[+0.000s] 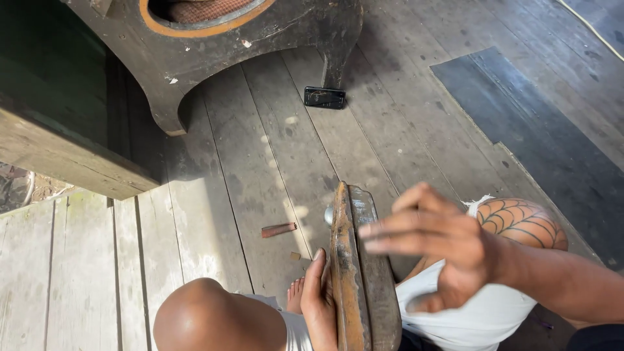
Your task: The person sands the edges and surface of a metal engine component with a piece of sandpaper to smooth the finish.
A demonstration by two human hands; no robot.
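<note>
Workpiece: long, rusty curved metal piece [354, 273], standing on edge, running from 6 o'clock up toward the centre of the view, between the person's knees.
Left hand [318, 299]: pressed flat against the left face of the metal piece at about 6 o'clock, thumb up along it; steadying it, not wrapped around it.
Right hand [439, 244]: at about 4 o'clock, fingers spread and apart, motion-blurred, just right of the metal piece; appears clear of it and holds nothing.
Hands relative: apart, one on each side of the metal piece.
Small round part [329, 214]: pale, at the upper left edge of the metal piece; what it is cannot be told.
Floor [260, 149]: worn grey wooden planks; short reddish metal bar [279, 229] lying at 8 o'clock from the top of the workpiece, well apart from the hands.
Phone [324, 97]: dark, flat on the floor at 12 o'clock, beside the leg of a dark wooden stool [195, 58].
Dark mat [546, 136]: at 2 o'clock.
Progress (judgement): the piece is braced in position; no tool is in hand and no fresh mark shows on the rust, so the work looks at an early or in-between stage.
</note>
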